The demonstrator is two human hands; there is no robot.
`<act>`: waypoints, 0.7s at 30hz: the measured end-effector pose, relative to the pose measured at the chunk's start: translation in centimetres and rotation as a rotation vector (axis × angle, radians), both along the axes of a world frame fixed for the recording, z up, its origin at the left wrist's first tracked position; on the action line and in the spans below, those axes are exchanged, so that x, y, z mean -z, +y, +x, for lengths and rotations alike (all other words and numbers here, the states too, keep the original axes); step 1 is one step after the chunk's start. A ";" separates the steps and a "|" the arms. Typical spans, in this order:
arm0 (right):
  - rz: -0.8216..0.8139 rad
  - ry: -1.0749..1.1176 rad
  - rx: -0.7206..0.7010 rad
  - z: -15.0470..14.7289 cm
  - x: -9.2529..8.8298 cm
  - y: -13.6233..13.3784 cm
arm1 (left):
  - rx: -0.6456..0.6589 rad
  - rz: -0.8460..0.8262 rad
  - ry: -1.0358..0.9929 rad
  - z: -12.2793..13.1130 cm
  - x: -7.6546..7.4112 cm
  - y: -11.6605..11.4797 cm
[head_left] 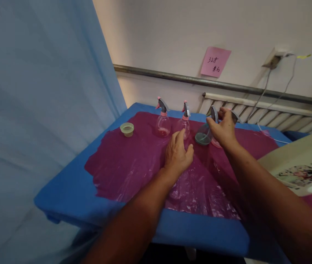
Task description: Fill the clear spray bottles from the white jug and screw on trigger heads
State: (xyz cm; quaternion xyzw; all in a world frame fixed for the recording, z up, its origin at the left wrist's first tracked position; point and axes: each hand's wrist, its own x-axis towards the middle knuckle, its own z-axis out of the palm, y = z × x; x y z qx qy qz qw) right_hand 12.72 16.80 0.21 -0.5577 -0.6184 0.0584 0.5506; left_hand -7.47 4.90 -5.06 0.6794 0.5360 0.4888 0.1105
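I have the left hand (177, 152) half open, seemingly empty, while the nearer right hand (224, 127) curls, grip unclear, at the green spray bottle (203, 138), whose base lies left of it, far on the bench (70, 187).

Green-liquid spray bottle (203, 138): clear-walled, base down; pink-collared spray bottle (186, 125) upright, just left.
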 end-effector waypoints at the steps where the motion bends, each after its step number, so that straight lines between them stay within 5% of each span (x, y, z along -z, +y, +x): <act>1: -0.069 -0.002 -0.016 0.0 0.3 0.4 | 0.007 0.000 0.002 -0.1 -0.1 0.0; 6: -0.128 -0.003 -0.042 0.3 0.4 -0.4 | 0.029 -0.003 0.011 -0.1 -0.2 0.0; 14: -0.013 0.098 -0.217 0.2 -1.2 -8.0 | 0.232 -0.071 0.000 1.0 -0.9 -1.2; 21: -0.083 0.282 -0.304 -1.6 0.8 -12.5 | 0.379 -0.219 0.026 1.4 -1.3 -2.0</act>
